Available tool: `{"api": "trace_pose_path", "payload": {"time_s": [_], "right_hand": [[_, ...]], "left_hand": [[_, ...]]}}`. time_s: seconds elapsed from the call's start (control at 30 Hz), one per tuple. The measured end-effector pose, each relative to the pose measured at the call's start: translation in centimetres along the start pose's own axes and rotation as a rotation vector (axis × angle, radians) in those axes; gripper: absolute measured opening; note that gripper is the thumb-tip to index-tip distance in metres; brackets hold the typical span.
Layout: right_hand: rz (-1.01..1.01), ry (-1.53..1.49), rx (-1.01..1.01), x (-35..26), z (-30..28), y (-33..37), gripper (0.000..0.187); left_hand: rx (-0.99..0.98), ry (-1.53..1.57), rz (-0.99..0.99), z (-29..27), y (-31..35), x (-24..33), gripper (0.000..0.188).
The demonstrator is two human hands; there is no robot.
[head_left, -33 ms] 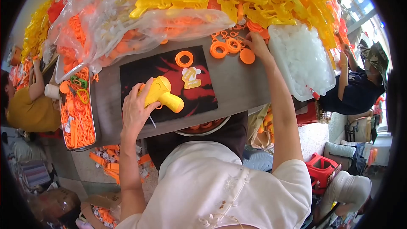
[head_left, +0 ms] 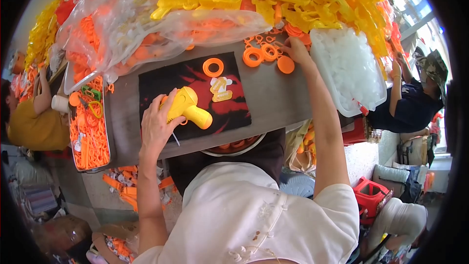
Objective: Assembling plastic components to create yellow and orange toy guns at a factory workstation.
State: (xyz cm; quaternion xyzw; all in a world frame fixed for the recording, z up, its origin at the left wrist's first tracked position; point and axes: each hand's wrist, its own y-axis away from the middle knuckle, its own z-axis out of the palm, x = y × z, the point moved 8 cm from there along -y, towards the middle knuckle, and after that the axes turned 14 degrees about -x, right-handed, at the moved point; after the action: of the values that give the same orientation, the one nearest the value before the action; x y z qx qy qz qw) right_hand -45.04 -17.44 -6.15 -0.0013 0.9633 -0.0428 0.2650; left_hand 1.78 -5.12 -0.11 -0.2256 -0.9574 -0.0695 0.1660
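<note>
My left hand (head_left: 159,120) is wrapped round a yellow hair-dryer-shaped plastic toy (head_left: 188,106) over the black and red cloth (head_left: 151,85). A thin white strip hangs below the toy. To its right lie a flat yellow and white sticker piece (head_left: 221,89) and an orange ring (head_left: 213,67). Farther right, my right hand (head_left: 296,51) reaches among small orange plastic parts at the far side of the table. Its fingertips are bent down at the parts, and what they hold, if anything, is hidden. Close by are an orange disc (head_left: 286,64) and a thick orange ring (head_left: 252,57).
A heap of yellow plastic shells (head_left: 322,0) and clear bags (head_left: 166,29) line the far side. At right stands a tub of translucent white pieces (head_left: 344,76). A tray (head_left: 110,159) of orange parts and scissors (head_left: 92,107) is at left. Co-workers sit on both sides.
</note>
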Motion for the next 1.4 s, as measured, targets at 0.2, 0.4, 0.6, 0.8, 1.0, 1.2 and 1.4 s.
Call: {"api": "trace_pose_path", "payload": {"time_s": [0.2, 0.4, 0.6, 0.8, 1.0, 1.2, 1.4], "right_hand": [[0.123, 0.138, 0.188, -5.3, -2.5, 1.8, 0.028], [-0.665, 0.011, 0.255, -27.6, 0.9, 11.0, 0.017], [-0.824, -0.309, 0.008, -34.1, 6.0, 12.1, 0.013], [-0.427, -0.691, -0.413, -33.5, 9.6, 9.7, 0.010], [-0.421, -0.568, -0.399, -33.1, 11.4, 8.7, 0.011], [-0.436, -0.490, -0.254, -33.0, 11.4, 8.9, 0.009], [-0.498, -0.388, -0.097, -33.7, 11.1, 9.6, 0.010]], "left_hand": [[0.114, 0.080, 0.115, -1.2, 0.3, 0.4, 0.072], [0.042, 1.172, 0.099, -2.7, -2.3, 1.7, 0.039], [0.082, 1.203, -0.005, -1.1, -1.8, -0.7, 0.019], [0.193, 0.892, -0.070, -0.2, 0.0, -2.4, 0.019], [0.111, 0.628, -0.020, 0.1, -0.9, -5.2, 0.027], [-0.145, 0.604, -0.036, 1.0, -2.5, -4.1, 0.040], [-0.305, 0.707, -0.065, 1.6, -3.1, -4.7, 0.041]]}}
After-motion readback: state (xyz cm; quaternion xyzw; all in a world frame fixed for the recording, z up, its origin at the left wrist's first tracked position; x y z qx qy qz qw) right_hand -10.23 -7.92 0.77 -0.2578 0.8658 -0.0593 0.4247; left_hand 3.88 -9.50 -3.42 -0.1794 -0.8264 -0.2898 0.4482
